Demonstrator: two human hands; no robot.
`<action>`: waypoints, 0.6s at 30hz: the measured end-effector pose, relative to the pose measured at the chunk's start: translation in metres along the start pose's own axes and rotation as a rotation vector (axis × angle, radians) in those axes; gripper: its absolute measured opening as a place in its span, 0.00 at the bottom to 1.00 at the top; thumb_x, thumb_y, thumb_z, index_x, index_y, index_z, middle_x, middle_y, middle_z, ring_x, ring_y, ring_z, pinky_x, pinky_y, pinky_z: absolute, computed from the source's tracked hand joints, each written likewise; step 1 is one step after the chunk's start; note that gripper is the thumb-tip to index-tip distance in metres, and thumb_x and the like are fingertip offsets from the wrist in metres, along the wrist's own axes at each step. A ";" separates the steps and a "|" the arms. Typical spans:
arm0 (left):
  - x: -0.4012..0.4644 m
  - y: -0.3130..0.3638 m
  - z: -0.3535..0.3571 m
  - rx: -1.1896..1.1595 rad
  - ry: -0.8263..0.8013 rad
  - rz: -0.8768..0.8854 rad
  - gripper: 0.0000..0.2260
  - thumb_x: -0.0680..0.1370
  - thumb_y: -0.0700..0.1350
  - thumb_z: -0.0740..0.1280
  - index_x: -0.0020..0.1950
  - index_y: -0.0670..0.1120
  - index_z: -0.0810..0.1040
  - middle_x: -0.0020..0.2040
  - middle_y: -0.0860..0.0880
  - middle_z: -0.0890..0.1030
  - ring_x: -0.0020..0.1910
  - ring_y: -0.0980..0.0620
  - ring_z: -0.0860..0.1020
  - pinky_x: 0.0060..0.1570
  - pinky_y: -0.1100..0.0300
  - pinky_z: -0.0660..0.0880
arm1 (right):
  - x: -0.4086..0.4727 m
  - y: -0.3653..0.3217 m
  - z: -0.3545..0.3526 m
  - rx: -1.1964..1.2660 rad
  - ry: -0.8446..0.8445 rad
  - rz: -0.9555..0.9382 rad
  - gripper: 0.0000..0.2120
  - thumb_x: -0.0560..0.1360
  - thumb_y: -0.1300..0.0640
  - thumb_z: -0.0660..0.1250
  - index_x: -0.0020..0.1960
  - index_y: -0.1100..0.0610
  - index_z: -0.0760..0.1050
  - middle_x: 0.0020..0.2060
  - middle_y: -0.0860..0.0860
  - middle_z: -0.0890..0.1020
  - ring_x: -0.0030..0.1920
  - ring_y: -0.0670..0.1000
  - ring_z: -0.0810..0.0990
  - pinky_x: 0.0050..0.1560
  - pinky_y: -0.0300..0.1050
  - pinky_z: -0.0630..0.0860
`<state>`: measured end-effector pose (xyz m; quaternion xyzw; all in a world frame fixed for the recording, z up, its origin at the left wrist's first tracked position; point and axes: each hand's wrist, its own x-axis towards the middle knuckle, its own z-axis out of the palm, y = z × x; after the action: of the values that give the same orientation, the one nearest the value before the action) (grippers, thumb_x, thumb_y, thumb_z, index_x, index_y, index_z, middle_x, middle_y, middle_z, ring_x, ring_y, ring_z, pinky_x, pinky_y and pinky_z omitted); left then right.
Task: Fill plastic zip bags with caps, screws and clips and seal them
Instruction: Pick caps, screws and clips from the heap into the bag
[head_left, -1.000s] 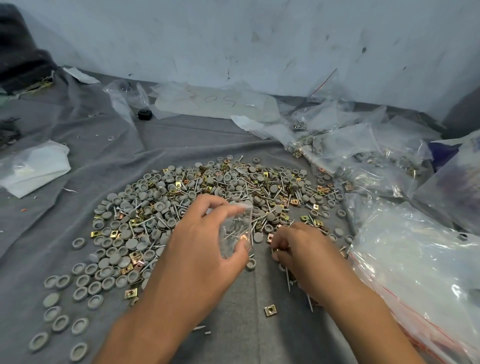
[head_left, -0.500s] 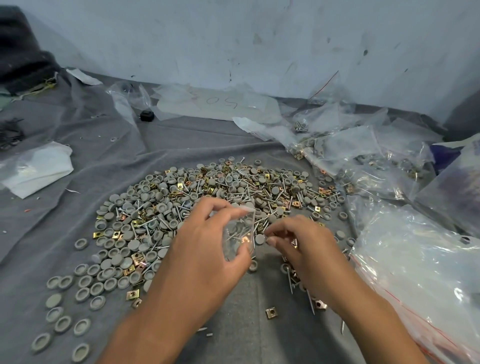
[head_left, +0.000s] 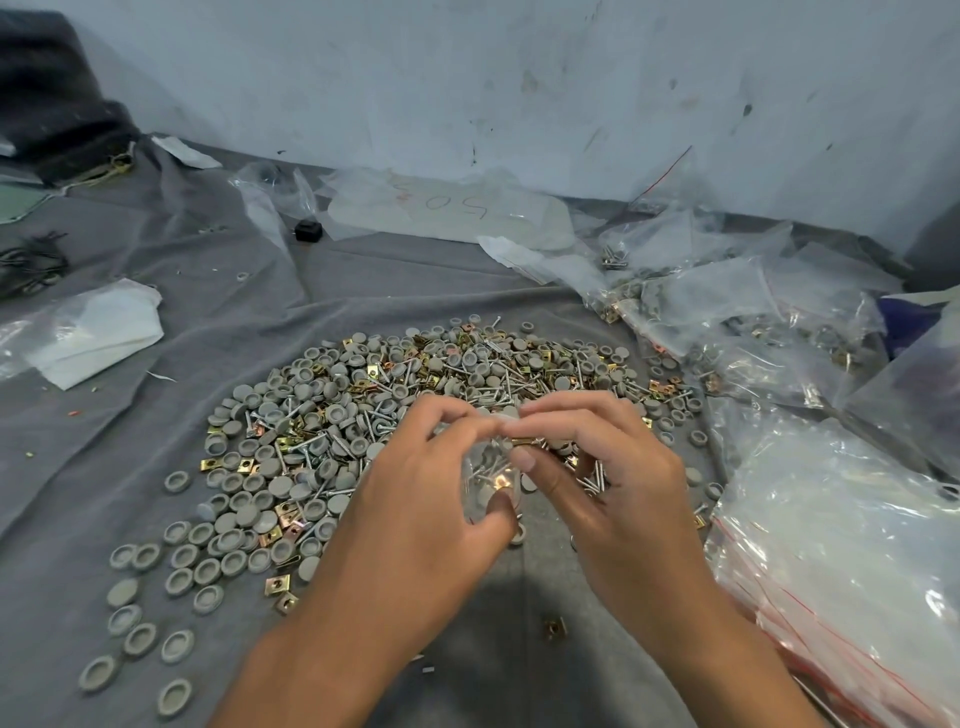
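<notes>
Right hand (head_left: 613, 483) has risen from the pile (head_left: 415, 395) to the bag (head_left: 491, 467); I see its fingers pinching a clip at the mouth, left hand (head_left: 415, 514) gripping the bag, held open above the pile.

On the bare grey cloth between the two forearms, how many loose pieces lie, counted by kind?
Brass clip: 1
Small pale bit: 1
Total: 2

Grey cloth (head_left: 156, 467) bears caps (head_left: 244, 519), screws (head_left: 488, 397), clips (head_left: 275, 584), bags (head_left: 831, 545).
</notes>
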<state>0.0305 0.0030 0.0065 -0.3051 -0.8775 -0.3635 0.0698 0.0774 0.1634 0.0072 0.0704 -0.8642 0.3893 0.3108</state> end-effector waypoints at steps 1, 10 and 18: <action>0.000 0.000 0.000 -0.004 0.002 0.000 0.20 0.73 0.54 0.69 0.64 0.58 0.75 0.54 0.65 0.68 0.48 0.71 0.71 0.42 0.70 0.67 | -0.001 0.000 0.001 -0.021 -0.007 0.007 0.09 0.78 0.48 0.69 0.57 0.42 0.82 0.55 0.41 0.79 0.60 0.46 0.77 0.59 0.36 0.71; -0.001 0.001 -0.003 -0.024 0.010 0.008 0.22 0.75 0.54 0.68 0.69 0.62 0.74 0.56 0.67 0.67 0.56 0.71 0.70 0.46 0.74 0.70 | 0.008 0.036 -0.032 -0.240 -0.289 0.421 0.06 0.76 0.48 0.73 0.45 0.39 0.77 0.43 0.36 0.79 0.43 0.38 0.78 0.39 0.29 0.72; -0.002 0.002 -0.004 -0.028 -0.001 0.000 0.22 0.75 0.54 0.69 0.69 0.62 0.73 0.57 0.68 0.67 0.55 0.72 0.69 0.49 0.78 0.69 | -0.006 0.052 -0.027 -0.575 -0.616 0.511 0.03 0.78 0.50 0.70 0.48 0.42 0.77 0.44 0.40 0.78 0.46 0.44 0.76 0.45 0.42 0.73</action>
<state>0.0329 0.0012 0.0099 -0.3060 -0.8724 -0.3755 0.0653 0.0764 0.2179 -0.0149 -0.1208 -0.9780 0.1599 -0.0579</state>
